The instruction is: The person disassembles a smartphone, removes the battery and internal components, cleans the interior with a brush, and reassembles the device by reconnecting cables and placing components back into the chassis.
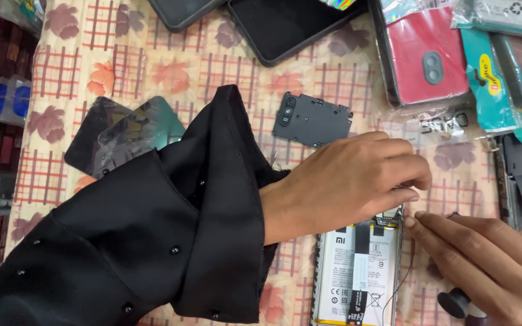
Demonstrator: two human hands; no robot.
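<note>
Black sleeve [122, 241], white-labelled opened phone [357, 271]

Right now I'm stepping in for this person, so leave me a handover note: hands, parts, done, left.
Left hand: fingers bent over the top end of the opened phone, gripping nothing I can see.
Right hand: fingertips at the phone's upper right corner.
Phone lies back-off on the floral cloth, battery exposed.
Done: black inner cover plate is off, lying above the left hand.
Left: battery and flex cable still in place.
</note>
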